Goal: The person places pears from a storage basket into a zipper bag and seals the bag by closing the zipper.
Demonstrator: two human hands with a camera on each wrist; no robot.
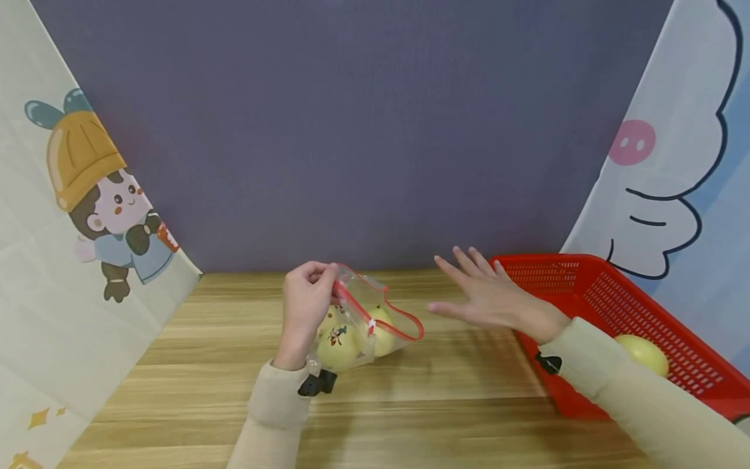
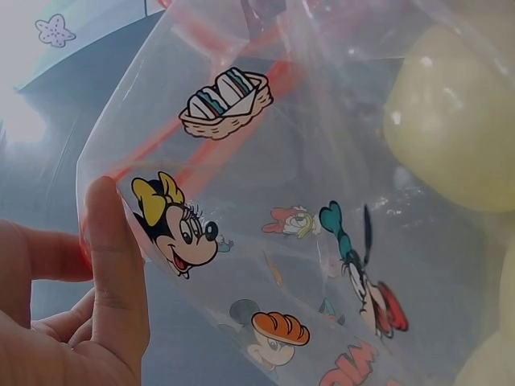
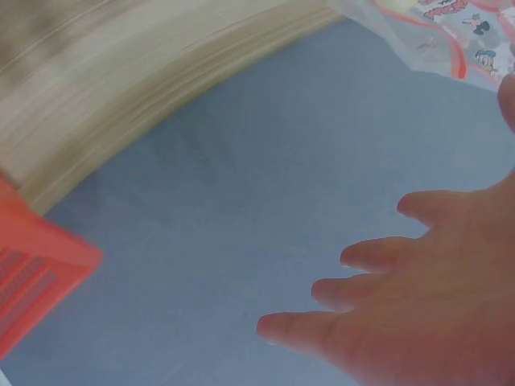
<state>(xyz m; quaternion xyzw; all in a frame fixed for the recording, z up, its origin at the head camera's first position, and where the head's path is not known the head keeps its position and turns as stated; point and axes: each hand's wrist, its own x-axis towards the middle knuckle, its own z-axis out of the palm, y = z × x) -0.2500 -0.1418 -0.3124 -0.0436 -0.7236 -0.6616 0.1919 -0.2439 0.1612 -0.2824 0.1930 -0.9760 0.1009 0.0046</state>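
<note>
My left hand (image 1: 306,301) pinches the rim of a clear zip bag (image 1: 364,306) between thumb and fingers. The bag has a red zip edge and printed cartoon figures, and its mouth gapes toward the right. Inside it lie several pale yellow round fruits (image 2: 455,112), their kind unclear. In the left wrist view the thumb presses on the bag's corner beside a printed mouse face. My right hand (image 1: 492,296) hovers between the bag and the red basket (image 1: 577,260), fingers straight and spread, holding nothing. Another pale yellow fruit (image 1: 643,354) sits in the basket, partly behind the right sleeve.
The wooden table (image 1: 457,417) runs back to a dark grey-blue panel (image 1: 375,143). Cartoon-printed sheets flank it, a left sheet (image 1: 35,260) and a right sheet (image 1: 674,78). The basket's slotted wall (image 3: 32,273) also shows in the right wrist view.
</note>
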